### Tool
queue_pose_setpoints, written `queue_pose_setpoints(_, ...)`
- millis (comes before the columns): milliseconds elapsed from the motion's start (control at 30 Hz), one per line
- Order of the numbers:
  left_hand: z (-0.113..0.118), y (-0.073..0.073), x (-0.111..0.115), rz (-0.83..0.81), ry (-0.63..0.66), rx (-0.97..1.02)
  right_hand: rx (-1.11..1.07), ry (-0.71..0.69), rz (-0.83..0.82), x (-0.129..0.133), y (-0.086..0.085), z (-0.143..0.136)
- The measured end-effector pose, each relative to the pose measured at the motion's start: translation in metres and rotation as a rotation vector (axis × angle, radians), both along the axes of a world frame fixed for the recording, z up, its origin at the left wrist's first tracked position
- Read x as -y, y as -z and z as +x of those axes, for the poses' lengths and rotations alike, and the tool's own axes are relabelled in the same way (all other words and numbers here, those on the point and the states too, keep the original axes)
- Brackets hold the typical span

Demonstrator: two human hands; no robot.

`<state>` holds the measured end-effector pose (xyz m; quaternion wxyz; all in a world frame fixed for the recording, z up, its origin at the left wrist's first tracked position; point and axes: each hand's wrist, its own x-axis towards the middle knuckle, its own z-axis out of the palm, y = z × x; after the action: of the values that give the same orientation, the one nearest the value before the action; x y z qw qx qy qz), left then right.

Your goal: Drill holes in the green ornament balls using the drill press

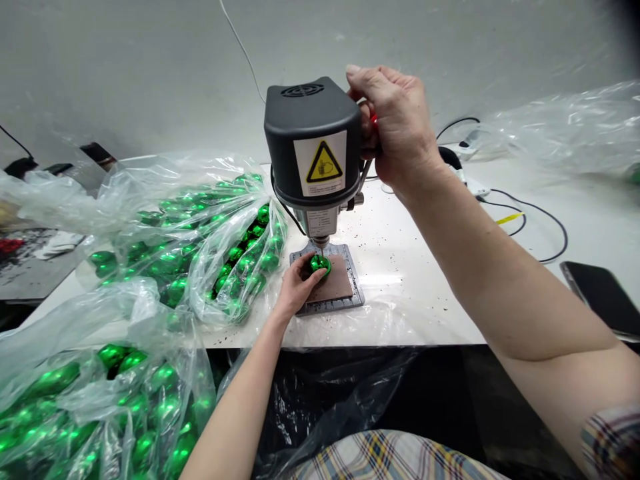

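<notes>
A small bench drill press point(313, 137) with a dark housing and a yellow warning label stands on the white table. Its bit points down at a shiny green ball ornament point(320, 265); whether it touches the ball I cannot tell. My left hand point(299, 283) grips the ball from the left, thumb and fingers around it, over a brown board point(336, 280) on the drill's grey base plate point(356, 293). Raised beside the housing, my right hand point(397, 123) is wrapped round the drill's red-tipped lever handle point(373, 121), most of which my fingers hide.
Clear plastic bags of green balls point(240, 260) lie left of the drill, with another bag point(125, 393) at the lower left. A phone point(603, 297) lies at the right edge, near black cables point(563, 227). Dark plastic sheeting point(320, 393) hangs below the table edge.
</notes>
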<state>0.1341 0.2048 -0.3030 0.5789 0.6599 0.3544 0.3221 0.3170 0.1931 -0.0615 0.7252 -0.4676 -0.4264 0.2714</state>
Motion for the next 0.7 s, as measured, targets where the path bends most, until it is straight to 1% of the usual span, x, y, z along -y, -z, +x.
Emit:
queue_pose_setpoints(100,-0.005,-0.002,-0.005,-0.021,0.042,0.009,-0.007,0.019,0.008,-0.004,0.0,0.001)
queue_pose_setpoints(167,-0.005,-0.003,-0.004,0.0,0.044,-0.001,-0.004,0.024,0.006,-0.005,0.001,0.001)
queue_pose_setpoints(333,0.002,0.002,0.007,0.222,-0.001,-0.044,0.01,0.014,0.0,-0.004,0.0,0.001)
queue_pose_setpoints(433,0.006,0.005,0.014,0.299,-0.053,-0.05,-0.01,0.015,-0.017,-0.002,0.0,0.001)
queue_pose_setpoints(600,0.011,0.007,0.02,0.307,-0.124,-0.065,-0.026,0.036,-0.057,-0.002,0.001,0.001)
queue_pose_setpoints(700,0.014,0.01,0.023,0.25,-0.174,-0.05,-0.024,0.042,-0.058,-0.003,0.002,0.002)
